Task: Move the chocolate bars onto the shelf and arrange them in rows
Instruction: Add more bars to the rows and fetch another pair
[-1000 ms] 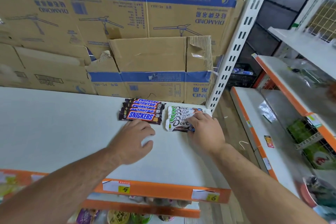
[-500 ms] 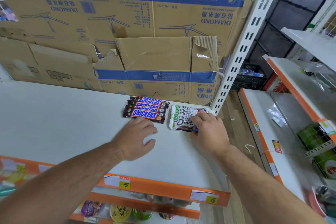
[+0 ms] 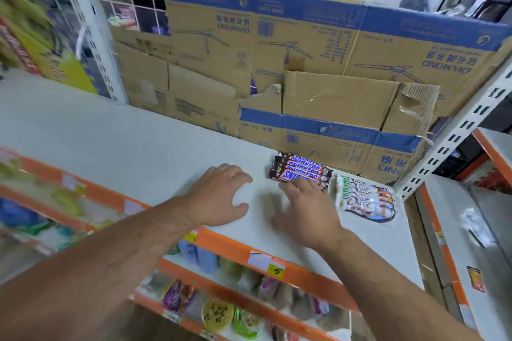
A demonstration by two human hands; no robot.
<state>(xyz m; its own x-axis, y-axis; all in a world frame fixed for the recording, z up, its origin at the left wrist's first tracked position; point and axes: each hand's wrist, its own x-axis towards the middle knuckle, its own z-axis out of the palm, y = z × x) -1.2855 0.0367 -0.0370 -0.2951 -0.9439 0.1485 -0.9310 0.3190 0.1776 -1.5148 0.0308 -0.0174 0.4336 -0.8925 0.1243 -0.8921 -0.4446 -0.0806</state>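
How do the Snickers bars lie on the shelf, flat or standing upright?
Flat. The Snickers bars lie with their labels up on the white shelf, side by side in one row.

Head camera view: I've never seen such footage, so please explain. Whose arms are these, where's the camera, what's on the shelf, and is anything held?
There is no machine here. A person wears a camera on the head, looking down at their own bare arms. The left hand rests on the white shelf and holds nothing. The right hand, fingers spread, touches the front of the Snickers bars without gripping. To their right lies a row of Dove bars. Cardboard boxes stand behind.
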